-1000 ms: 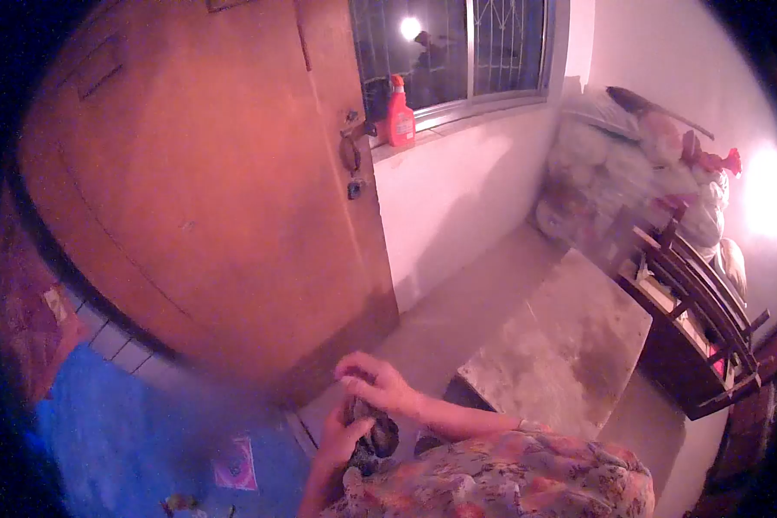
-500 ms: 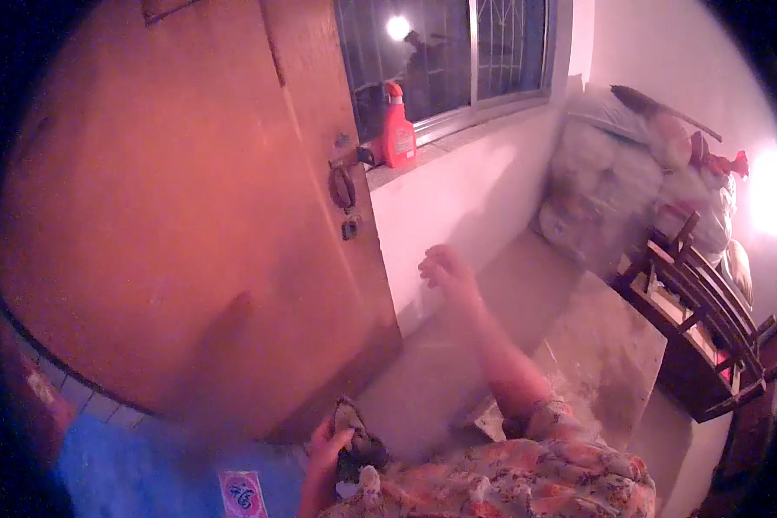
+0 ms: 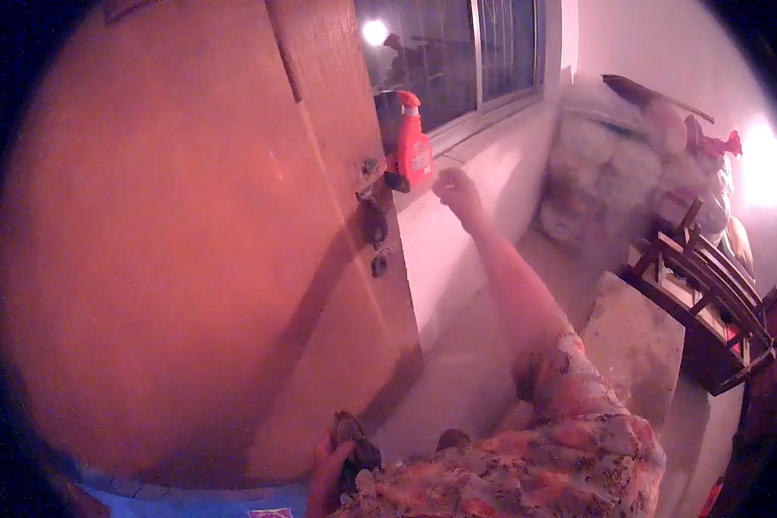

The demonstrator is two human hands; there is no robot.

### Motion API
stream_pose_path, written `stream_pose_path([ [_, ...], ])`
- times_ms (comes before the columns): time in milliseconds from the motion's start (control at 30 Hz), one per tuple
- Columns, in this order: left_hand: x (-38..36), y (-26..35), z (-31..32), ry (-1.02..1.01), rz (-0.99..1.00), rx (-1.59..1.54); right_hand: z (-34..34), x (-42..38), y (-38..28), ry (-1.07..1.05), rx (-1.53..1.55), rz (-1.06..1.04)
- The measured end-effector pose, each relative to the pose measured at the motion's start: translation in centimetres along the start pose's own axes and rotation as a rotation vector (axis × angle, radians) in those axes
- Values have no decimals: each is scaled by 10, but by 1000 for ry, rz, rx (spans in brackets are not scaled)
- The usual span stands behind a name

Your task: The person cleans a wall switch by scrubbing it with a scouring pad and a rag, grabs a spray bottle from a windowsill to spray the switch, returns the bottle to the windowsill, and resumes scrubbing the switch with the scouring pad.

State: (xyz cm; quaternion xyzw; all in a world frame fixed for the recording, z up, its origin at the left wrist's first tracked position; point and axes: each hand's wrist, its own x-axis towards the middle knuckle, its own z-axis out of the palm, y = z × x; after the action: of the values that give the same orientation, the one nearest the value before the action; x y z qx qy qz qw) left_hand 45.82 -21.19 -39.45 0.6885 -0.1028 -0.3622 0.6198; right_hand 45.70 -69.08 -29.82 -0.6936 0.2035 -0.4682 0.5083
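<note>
My left hand, low in the view, is closed around a dark, crumpled rag. It is held close against my patterned clothing. My right hand reaches forward at the end of an outstretched arm. Its fingers are loosely curled, with nothing visible in them. Just left of this hand and a little above it, a red spray bottle stands upright on the window sill. A small gap seems to lie between hand and bottle.
An orange-brown wooden door with a dark handle fills the left side. Bulging pale bags are piled in the far corner. A dark wooden rack and a flat board stand at the right. Blue flooring shows below the door.
My right hand has risen and moved forward to beside the spray bottle. My left hand still holds the rag. The view has shifted, with less blue floor showing.
</note>
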Motion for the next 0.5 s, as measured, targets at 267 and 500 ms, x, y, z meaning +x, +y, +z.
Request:
stream_pose_path([
  [267,72,-14,-11,-183,-33,53,4,162,62,63,-149,-113],
  [500,125,7,14,-89,-79,15,26,241,61,-237,55,-258],
])
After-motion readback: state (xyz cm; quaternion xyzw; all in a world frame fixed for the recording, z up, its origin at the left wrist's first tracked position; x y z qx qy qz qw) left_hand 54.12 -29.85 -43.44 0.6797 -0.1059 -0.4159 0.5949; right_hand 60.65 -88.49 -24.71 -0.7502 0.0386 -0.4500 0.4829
